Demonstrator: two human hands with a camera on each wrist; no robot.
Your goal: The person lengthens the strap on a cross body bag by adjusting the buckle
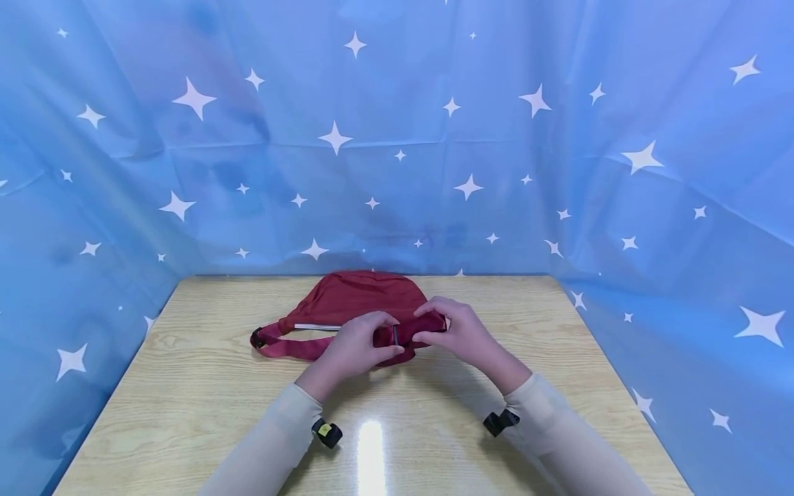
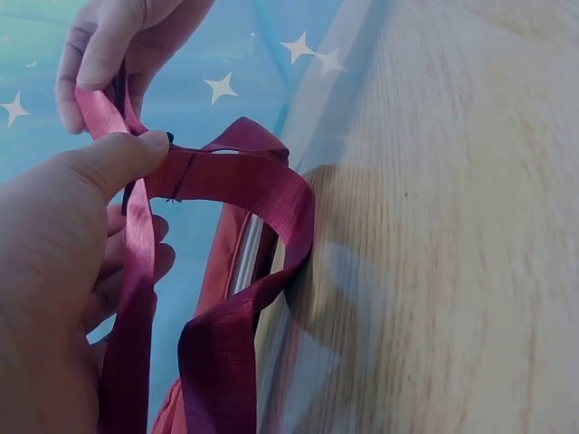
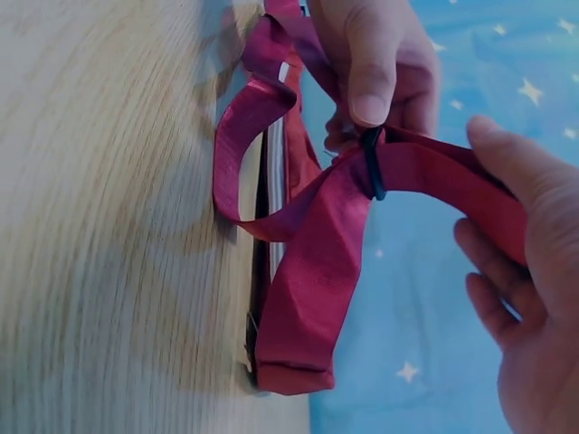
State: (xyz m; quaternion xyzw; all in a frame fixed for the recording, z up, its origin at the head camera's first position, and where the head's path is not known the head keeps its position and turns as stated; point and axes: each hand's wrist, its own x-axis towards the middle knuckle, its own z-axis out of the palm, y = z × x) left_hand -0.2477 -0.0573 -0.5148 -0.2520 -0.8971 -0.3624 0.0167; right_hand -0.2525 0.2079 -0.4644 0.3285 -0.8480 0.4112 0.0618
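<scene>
A dark red waist bag [image 1: 366, 296] lies on the table with its zipper strip [image 1: 316, 326] facing the near side. Its webbing strap [image 1: 294, 348] is raised in front of the bag, between both hands. With thumb and fingers, my left hand [image 1: 356, 344] pinches the strap at a black slider buckle [image 3: 374, 165]. Just to the right, my right hand [image 1: 457, 332] holds the strap between thumb and fingers. Part of the strap hangs in a loop below the slider, seen in the right wrist view. The fingertips behind the strap are partly hidden.
A black buckle piece [image 1: 257, 337] sits at the strap's left bend. The wood-grain table [image 1: 205, 413] reaches back to a blue curtain [image 1: 397, 172] with white stars, which also hangs along both sides. Black cameras are strapped to both wrists.
</scene>
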